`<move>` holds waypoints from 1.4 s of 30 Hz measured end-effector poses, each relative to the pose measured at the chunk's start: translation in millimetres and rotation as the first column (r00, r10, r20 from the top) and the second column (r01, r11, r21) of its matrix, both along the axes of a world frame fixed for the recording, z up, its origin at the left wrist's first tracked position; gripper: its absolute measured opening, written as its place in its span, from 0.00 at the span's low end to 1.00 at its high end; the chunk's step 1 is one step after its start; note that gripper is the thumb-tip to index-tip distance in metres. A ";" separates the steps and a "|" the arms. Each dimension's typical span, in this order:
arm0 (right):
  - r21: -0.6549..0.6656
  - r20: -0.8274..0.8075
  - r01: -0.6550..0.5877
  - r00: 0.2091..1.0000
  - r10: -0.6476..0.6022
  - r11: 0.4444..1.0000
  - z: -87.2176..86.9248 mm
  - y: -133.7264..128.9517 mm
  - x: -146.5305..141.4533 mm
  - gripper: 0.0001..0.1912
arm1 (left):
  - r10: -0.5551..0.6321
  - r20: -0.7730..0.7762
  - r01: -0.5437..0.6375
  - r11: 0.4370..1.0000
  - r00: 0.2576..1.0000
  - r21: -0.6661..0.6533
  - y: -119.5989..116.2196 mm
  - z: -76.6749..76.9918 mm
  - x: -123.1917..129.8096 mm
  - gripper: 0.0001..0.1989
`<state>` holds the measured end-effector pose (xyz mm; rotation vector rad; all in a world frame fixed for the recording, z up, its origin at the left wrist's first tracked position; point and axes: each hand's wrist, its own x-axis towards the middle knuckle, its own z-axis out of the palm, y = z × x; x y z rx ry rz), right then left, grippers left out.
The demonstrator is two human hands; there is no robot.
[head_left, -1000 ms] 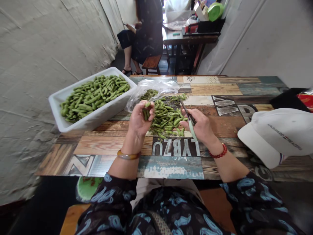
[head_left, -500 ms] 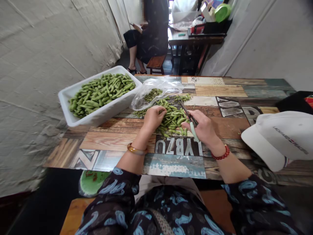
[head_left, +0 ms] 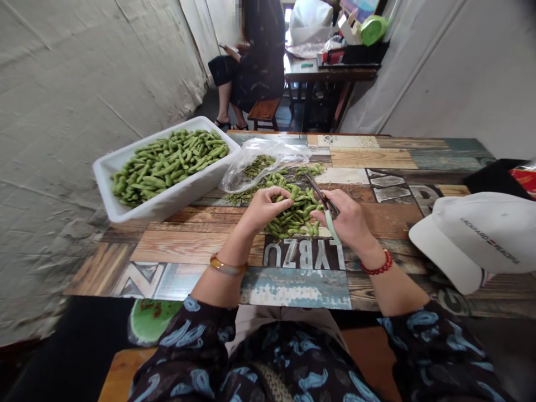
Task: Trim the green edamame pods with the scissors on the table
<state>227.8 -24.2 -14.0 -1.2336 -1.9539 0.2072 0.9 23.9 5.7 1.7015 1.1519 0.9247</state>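
Observation:
My left hand (head_left: pixel 264 210) is closed in a pinch on a green soybean pod (head_left: pixel 295 192), which sticks up from the thumb and fingertips. My right hand (head_left: pixel 344 219) grips scissors (head_left: pixel 314 185) with a pale green handle; their dark blades point up and left, a little apart from the held pod. Beneath both hands lies a loose pile of soybean pods (head_left: pixel 293 225) on the patchwork-print table (head_left: pixel 201 243). Behind my left hand, trimmings (head_left: pixel 257 166) lie on and around a clear plastic bag (head_left: pixel 285 149).
A white tub (head_left: pixel 167 207) heaped with pods stands at the left. On the right lie a white cap (head_left: pixel 473 234) and a black item (head_left: pixel 494 178). Beyond the table a person (head_left: pixel 263 56) sits on a wooden stool (head_left: pixel 263 110), near a cluttered second table (head_left: pixel 330 74).
My left hand has moved slightly right and a pod now shows upright in its fingertips, nearer the scissors. My right hand stays almost in place. The whole view has shifted slightly.

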 end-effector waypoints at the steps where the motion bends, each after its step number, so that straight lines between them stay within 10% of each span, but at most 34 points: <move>1: 0.004 0.001 -0.001 1.000 0.001 1.000 0.5 0.0 0.1 0.24 | -0.023 0.082 0.026 0.999 0.996 -0.046 -2.6 1.7 1.2 0.10; 11: -0.003 0.022 -0.010 1.000 0.011 1.000 0.8 -1.7 -1.3 0.24 | -0.037 0.524 0.230 0.923 0.851 -0.309 -18.0 13.7 14.8 0.13; 27: -0.001 0.015 -0.044 0.999 0.044 0.999 2.2 -4.2 -3.3 0.23 | 0.057 0.545 0.122 0.950 0.836 -0.286 -18.6 9.4 18.6 0.17; 42: -0.022 0.019 -0.038 0.999 0.038 0.999 6.3 -4.2 -2.0 0.23 | -0.147 0.397 0.247 0.945 0.906 -0.213 -26.2 6.6 26.5 0.15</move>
